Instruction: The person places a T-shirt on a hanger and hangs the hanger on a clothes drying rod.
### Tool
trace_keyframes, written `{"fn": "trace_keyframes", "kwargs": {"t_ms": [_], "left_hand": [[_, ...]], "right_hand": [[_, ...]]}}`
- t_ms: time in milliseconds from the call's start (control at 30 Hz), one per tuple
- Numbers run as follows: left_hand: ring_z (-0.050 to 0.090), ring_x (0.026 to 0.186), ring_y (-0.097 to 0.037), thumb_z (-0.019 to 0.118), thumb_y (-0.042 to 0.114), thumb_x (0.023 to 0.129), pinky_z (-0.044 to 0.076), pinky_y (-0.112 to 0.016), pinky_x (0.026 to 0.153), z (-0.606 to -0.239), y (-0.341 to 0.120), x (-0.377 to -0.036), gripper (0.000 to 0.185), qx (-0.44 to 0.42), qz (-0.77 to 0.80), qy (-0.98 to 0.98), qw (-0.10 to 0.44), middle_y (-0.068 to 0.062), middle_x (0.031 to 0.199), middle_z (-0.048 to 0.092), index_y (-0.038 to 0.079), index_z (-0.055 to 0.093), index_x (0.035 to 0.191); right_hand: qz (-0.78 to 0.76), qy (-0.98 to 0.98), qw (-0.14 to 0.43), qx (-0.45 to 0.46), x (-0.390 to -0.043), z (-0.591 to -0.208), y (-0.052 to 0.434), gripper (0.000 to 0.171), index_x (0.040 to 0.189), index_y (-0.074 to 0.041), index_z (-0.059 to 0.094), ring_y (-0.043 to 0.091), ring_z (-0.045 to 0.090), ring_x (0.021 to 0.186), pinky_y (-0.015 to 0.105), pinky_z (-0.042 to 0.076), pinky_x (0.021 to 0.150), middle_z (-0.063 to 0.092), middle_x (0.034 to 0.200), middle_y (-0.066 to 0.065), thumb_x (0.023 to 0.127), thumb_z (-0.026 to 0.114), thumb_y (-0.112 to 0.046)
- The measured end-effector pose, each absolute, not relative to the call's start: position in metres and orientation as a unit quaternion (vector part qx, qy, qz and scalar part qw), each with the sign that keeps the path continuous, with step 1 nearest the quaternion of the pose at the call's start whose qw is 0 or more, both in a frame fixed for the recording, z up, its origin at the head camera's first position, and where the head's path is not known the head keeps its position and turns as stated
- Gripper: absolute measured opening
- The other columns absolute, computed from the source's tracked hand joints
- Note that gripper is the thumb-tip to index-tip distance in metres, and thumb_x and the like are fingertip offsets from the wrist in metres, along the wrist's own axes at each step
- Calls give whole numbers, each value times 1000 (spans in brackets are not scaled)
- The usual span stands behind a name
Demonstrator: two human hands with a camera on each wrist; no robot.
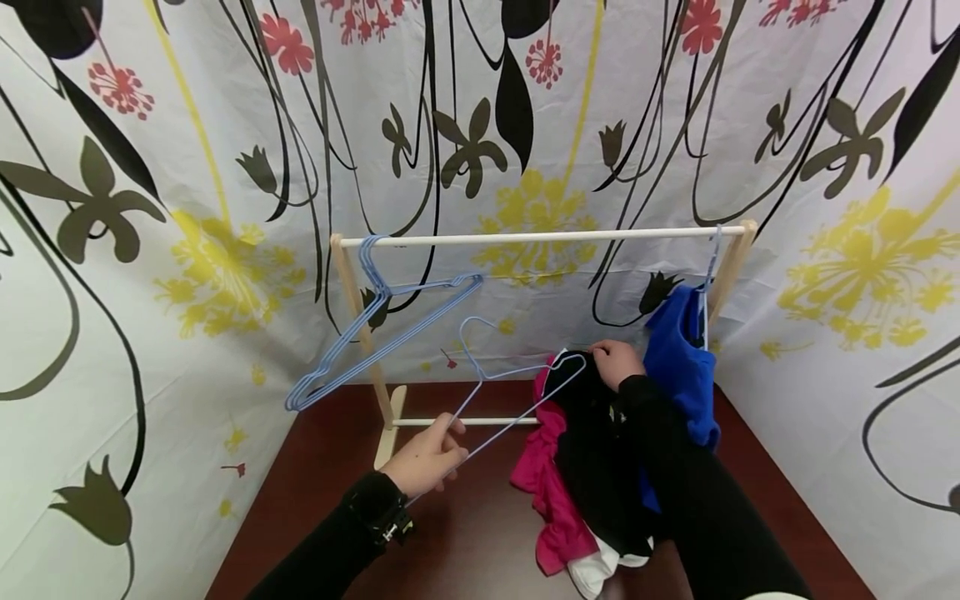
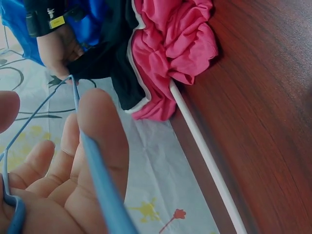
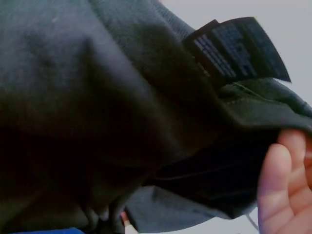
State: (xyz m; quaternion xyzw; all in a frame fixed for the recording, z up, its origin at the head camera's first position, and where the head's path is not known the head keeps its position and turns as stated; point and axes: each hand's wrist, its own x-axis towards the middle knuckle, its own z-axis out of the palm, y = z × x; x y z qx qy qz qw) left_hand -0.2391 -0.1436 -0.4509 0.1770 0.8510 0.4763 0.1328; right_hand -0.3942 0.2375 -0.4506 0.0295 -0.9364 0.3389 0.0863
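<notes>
Clearly, left hand fingers pinch a blue hanger; right hand grips black garment.

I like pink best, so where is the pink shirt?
In the head view the pink shirt lies crumpled on the brown table, right of centre, tucked against the left side of the black garment.

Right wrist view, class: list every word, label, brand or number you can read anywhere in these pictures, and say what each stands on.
Nothing can be read.
Black tag sewn on the black garment: pale print, too blurred.
Yellow label on the right wrist's black strap: too small.
</notes>
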Motion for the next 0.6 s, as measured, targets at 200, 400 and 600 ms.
{"fn": "trace_keyframes", "kwargs": {"t_ms": [200, 400, 600], "left_hand": [[62, 71, -21, 60, 20, 102, 54, -38, 59, -450, -140, -237, 30, 195, 467, 852, 132, -3, 90, 64, 10, 45, 127], [61, 70, -21, 61, 21, 102, 54, -38, 59, -448, -134, -236, 31, 198, 467, 853, 126, -5, 86, 62, 10, 45, 127], [62, 71, -25, 61, 20, 102, 54, -37, 59, -447, -127, -238, 31, 199, 474, 850, 119, -9, 84, 62, 10, 45, 126]], "right_hand": [[330, -934, 134, 37, -383, -436, 234, 33, 119, -1, 72, 38, 60, 116, 50, 43, 100, 67, 125, 20, 104, 46, -17], [333, -934, 121, 49, -370, -423, 226, 35, 124, -4, 70, 35, 62, 103, 48, 45, 92, 68, 123, 18, 104, 45, -19], [341, -935, 74, 58, -361, -412, 219, 41, 133, -4, 63, 33, 60, 107, 47, 44, 93, 63, 131, 19, 99, 44, -17]]}}
